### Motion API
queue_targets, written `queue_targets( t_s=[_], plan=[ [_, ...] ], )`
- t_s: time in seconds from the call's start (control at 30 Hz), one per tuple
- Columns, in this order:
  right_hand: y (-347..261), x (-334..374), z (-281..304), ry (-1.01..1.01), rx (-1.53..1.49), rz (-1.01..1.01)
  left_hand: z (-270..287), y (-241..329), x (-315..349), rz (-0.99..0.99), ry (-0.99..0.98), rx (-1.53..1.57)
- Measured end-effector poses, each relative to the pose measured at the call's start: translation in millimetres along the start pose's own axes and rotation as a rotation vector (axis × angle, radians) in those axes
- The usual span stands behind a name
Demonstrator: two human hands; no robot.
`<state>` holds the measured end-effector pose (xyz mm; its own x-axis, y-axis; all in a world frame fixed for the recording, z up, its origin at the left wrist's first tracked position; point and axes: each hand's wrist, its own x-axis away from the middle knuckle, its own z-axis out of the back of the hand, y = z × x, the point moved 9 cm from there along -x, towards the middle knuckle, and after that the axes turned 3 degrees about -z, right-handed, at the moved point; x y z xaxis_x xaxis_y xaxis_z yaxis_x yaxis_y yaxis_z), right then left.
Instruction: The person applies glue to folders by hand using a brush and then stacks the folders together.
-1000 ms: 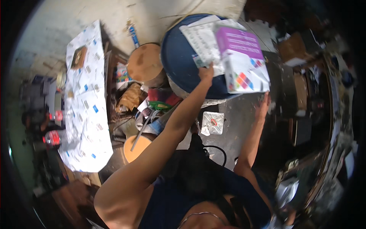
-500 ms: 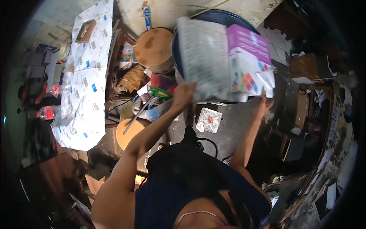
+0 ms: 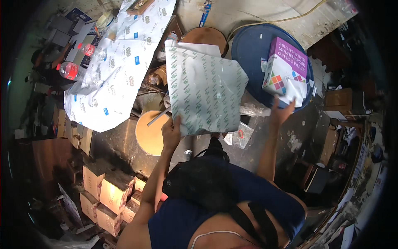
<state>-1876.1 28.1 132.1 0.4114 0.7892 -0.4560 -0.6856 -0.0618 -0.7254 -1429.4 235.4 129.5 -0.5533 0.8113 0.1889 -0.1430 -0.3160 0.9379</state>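
Note:
My left hand (image 3: 171, 132) is closed on the near left corner of a white wrapping paper sheet (image 3: 205, 89) with rows of green print. It hangs in front of my body, and a plain white edge shows behind its far side. Over the near rim of a round dark blue lid or drum top (image 3: 251, 62), my right hand (image 3: 284, 111) has its fingers apart. A purple and white paper box (image 3: 286, 66) with coloured diamonds lies on that blue top. Its torn white near end (image 3: 295, 93) is just beyond my right fingertips; whether they touch is unclear.
To the left, a table covered with white printed sheeting (image 3: 118, 79) bears plastic bottles (image 3: 70, 70). Round brown-topped stools or drums (image 3: 205, 37) stand beyond the sheet, another round tan top (image 3: 152, 133) nearer. Stacked cardboard boxes (image 3: 114, 193) are at the lower left. A person (image 3: 49, 62) is at far left.
The printed sheet has moved left, away from the paper box, with my left hand. The box now rests on the blue top, and my right hand is slightly off it. The view has shifted.

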Motion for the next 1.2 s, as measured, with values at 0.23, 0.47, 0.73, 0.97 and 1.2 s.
queue_targets(
  t_s=[0.23, 0.47, 0.73, 0.97, 1.2],
  plan=[
    [-245, 293, 32, -0.847, -0.498, 0.725, 117, -22, 75, -0.181, 0.086, -0.011],
    [-335, 519, 56, -1.026, -0.263, 0.875, 311, -141, 193, 0.153, 0.190, 0.206],
    [-452, 716, 43, -1.360, -0.446, 1.194, 512, -239, 318, 0.222, 0.624, 0.453],
    [-624, 858, -24, -1.089, -0.546, 1.413, 666, -225, 308, -0.314, 0.728, 0.126],
    [-808, 936, -156, -1.918, -0.306, 1.483, 875, -303, 343, 0.170, 0.800, -0.661]
  ],
)
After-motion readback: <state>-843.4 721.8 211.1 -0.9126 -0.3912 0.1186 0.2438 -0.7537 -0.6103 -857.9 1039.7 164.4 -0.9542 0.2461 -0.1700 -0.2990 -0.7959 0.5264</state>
